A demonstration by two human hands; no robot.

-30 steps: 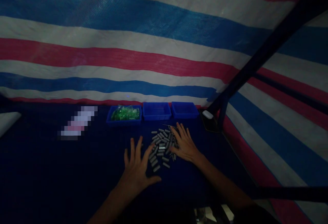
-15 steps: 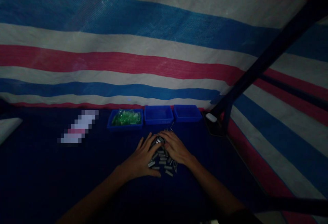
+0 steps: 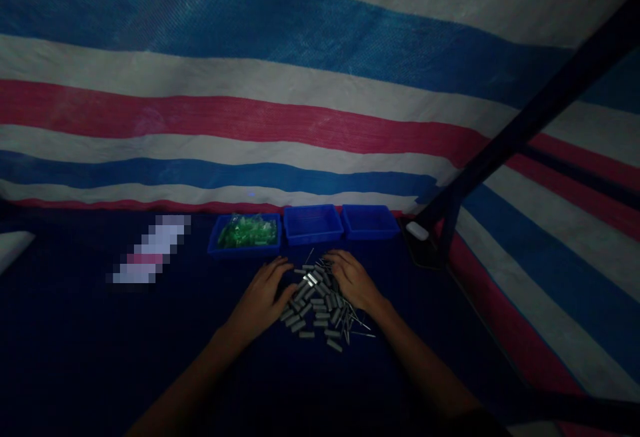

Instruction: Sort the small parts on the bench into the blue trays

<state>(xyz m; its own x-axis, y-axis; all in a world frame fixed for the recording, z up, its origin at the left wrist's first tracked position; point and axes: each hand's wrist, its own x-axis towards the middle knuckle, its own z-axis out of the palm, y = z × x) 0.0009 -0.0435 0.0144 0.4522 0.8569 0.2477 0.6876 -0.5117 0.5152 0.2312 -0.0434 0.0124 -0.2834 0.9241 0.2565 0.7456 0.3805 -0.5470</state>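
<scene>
A loose heap of short grey metal cylinders [image 3: 320,305] lies on the dark blue table between my hands. Thin metal rods [image 3: 348,320], pin-like, are mixed in along the heap's right side. My left hand [image 3: 265,290] rests at the left edge of the heap, fingers stretched, thumb touching the pieces. On the right edge, my right hand [image 3: 353,280] reaches over the rods with its fingers extended and its fingertips on the heap. Neither hand grips a piece that I can make out.
Behind the heap stand three blue trays: one with green plastic-wrapped contents [image 3: 245,232], a middle tray [image 3: 313,237] and a right tray [image 3: 371,230]. A white rounded object [image 3: 417,230] sits near the frame post. A blurred-out sheet [image 3: 153,250] lies at left.
My hands have moved apart from over the heap, left hand to the left, right hand to the right. More cylinders and rods now show, spread wider.
</scene>
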